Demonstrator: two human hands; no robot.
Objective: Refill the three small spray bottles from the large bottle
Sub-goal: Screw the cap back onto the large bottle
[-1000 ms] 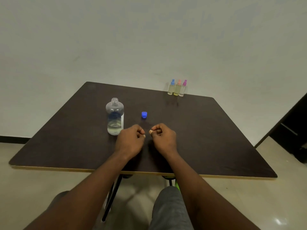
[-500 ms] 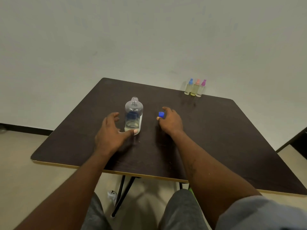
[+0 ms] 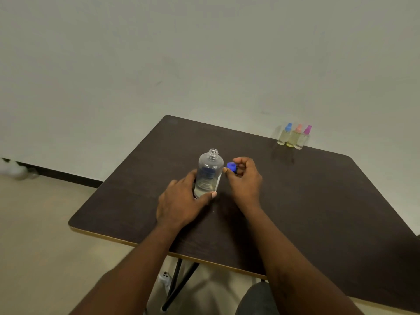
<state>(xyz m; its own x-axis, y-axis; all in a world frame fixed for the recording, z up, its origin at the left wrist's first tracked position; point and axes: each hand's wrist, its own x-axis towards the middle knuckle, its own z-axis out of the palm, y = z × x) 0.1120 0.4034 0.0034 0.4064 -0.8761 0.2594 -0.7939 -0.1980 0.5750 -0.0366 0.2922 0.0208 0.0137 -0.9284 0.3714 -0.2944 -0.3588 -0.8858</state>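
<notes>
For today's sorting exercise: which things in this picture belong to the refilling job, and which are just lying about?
Part of the job:
large bottle, open, held by the left hand
blue cap, in the right hand
three small spray bottles
table

Just lying about:
white power strip on the floor

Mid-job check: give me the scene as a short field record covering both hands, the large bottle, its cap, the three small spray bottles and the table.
left hand: wrapped around the base of the large bottle
right hand: pinching the blue cap
large bottle: upright, mouth open, liquid low
blue cap: off the bottle, in the fingers beside the neck
small spray bottles: three in a row at the far edge, sprayer tops on, untouched
table: dark top
</notes>
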